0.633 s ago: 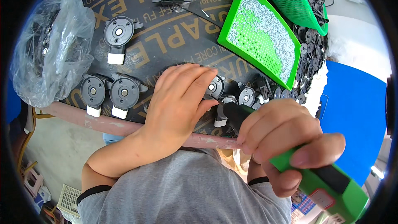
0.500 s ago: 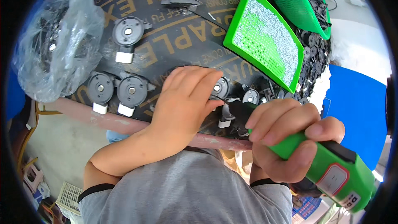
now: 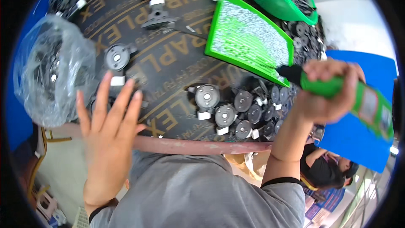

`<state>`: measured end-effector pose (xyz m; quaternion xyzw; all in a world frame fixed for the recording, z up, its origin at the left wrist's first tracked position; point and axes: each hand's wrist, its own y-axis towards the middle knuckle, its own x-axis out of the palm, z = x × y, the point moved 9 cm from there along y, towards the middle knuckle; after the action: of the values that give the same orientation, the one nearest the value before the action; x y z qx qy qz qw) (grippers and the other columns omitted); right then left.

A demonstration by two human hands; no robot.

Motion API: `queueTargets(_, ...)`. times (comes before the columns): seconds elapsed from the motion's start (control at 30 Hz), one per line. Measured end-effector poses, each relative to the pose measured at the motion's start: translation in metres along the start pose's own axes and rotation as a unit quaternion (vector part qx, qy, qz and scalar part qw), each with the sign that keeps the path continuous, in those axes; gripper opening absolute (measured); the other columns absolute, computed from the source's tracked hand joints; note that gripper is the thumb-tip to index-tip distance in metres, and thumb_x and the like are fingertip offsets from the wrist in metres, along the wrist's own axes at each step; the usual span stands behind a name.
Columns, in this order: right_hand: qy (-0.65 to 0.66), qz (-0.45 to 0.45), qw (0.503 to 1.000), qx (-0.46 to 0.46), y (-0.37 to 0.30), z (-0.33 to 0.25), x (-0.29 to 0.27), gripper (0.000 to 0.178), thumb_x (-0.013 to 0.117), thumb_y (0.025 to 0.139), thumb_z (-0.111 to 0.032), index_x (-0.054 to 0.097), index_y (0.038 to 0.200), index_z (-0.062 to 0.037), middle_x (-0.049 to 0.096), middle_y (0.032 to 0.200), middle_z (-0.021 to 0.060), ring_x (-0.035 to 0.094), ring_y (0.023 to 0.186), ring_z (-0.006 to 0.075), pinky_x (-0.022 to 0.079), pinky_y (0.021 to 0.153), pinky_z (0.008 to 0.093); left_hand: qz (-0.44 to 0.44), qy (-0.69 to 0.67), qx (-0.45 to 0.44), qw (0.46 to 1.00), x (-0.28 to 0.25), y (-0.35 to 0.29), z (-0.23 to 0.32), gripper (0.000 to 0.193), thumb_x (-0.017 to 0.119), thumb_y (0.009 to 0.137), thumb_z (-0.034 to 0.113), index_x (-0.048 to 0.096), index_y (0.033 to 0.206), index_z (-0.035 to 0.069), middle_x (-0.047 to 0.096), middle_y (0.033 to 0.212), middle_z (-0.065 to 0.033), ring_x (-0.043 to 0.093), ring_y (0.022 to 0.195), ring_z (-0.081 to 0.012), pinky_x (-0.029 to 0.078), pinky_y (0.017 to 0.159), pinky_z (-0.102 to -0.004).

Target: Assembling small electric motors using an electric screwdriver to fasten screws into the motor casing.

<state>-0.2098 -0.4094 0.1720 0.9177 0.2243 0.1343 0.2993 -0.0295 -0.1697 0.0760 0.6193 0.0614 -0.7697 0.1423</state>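
Observation:
My right hand (image 3: 331, 88) is wrapped round a green electric screwdriver (image 3: 371, 105). Its dark front end reaches over the near right corner of a green tray (image 3: 251, 70) of small silvery screws (image 3: 240, 19); the bit's tip is hard to make out. At the left, my left hand (image 3: 107, 118) is open with fingers spread, above round black plastic parts (image 3: 94, 104) that it mostly covers. Just beyond its fingertips lies another round black part (image 3: 117, 57) with a white tab. Right of the middle, a round black part with a bright centre (image 3: 207, 96) lies beside several similar ones (image 3: 243, 100).
A clear plastic bag (image 3: 55, 74) with dark parts inside sits at the left. A green basket (image 3: 274, 0) of black pieces stands at the far right, with more loose discs below it. A pinkish edge (image 3: 202, 147) borders the table. Another person (image 3: 325, 166) is at the lower right.
My left hand has left the round part near the middle, moved left and spread its fingers. My right hand has carried the screwdriver up and right from that part to the screw tray.

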Motion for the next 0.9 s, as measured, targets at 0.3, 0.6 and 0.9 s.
queueTargets(0.3,-0.082,0.016,0.997,-0.003,0.004,0.044,-0.011,0.017,0.049,0.098,-0.018,0.041,0.102,-0.0033,0.052,0.061,0.0114,0.052,0.047,0.0215,0.05,0.05,0.0379,0.037,-0.045,0.035,0.998,0.007,0.008,0.002,0.054,0.075,0.075,0.016,0.063,0.127,0.005,0.063,0.125,-0.0068,0.052,0.131,-0.0319,0.029,0.113,-0.0563)
queueTargets(0.6,-0.081,0.006,0.997,-0.006,0.002,0.047,-0.007,0.017,0.049,0.097,-0.019,0.041,0.102,-0.0043,0.052,0.061,0.0112,0.052,0.047,0.0209,0.051,0.05,0.0379,0.059,-0.238,0.042,0.968,0.031,0.025,0.023,0.055,0.08,0.071,0.019,0.065,0.121,0.003,0.066,0.12,-0.0084,0.061,0.113,-0.0283,0.042,0.105,-0.048)
queueTargets(0.9,0.044,-0.147,0.988,-0.02,-0.028,-0.051,0.051,0.035,0.041,0.1,-0.028,0.046,0.125,-0.0044,0.053,0.075,0.0098,0.051,0.057,0.0184,0.048,0.053,0.0336,0.045,-0.436,0.005,0.899,0.051,0.035,0.02,0.044,0.086,0.069,0.016,0.069,0.108,0.006,0.068,0.109,-0.0099,0.063,0.102,-0.0312,0.047,0.096,-0.0424)
